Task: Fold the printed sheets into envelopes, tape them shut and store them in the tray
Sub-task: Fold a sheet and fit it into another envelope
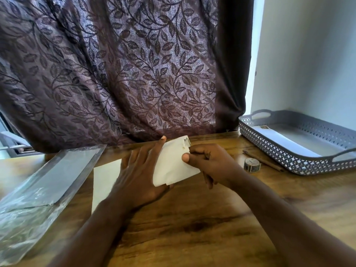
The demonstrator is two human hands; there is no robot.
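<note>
I hold one folded sheet (174, 166) between my two hands, lifted off the wooden table (192, 228). My left hand (138, 174) lies behind and under it, fingers straight and spread, the sheet resting against them. My right hand (208, 162) pinches the sheet's right edge, thumb on the front, the other fingers curled behind.

The folded sheet is white, plain on the side facing me, tilted, with a torn or crumpled top corner where a little dark print shows.

Left of the folded sheet, one flat white sheet (105, 178) lies on the table, partly under my left hand. Further left lies one clear plastic sleeve (48, 182). Right of the folded sheet stands one small roll of patterned tape (252, 164), and just beyond that one thin brown stick (264, 159); I cannot tell what it is. Further right sits one grey lattice tray (289, 157) holding one white envelope (279, 140). Behind the folded sheet hangs a purple leaf-patterned curtain (115, 74).
</note>
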